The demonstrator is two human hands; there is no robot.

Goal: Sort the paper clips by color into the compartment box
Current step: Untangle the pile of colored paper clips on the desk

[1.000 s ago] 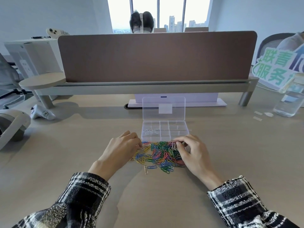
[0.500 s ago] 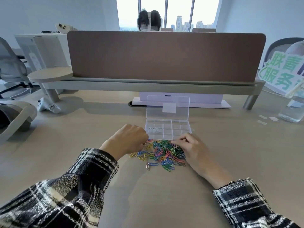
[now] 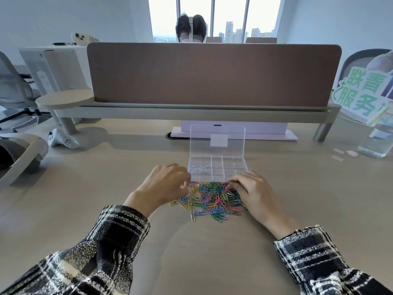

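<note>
A heap of mixed-colour paper clips [image 3: 212,199] lies on the desk just in front of the clear compartment box [image 3: 240,165]. Its lid [image 3: 217,141] stands open behind it. A few silver clips [image 3: 201,168] sit in a left compartment; the other compartments look bare. My left hand [image 3: 165,184] is at the heap's left edge with its fingers curled under, and their tips are hidden. My right hand [image 3: 251,190] rests on the heap's right side, bent fingertips touching the clips. One silver clip [image 3: 192,216] lies apart at the heap's near edge.
A brown divider screen [image 3: 212,73] on a grey shelf crosses the desk behind the box. A white controller [image 3: 63,141] and a headset [image 3: 19,154] lie at the left. A water bottle [image 3: 380,137] stands at the right. Another person sits beyond the screen.
My left hand has curled tighter and shifted towards the heap's upper left edge. My right hand's fingers have come down from a pinch at the top of the heap onto the clips.
</note>
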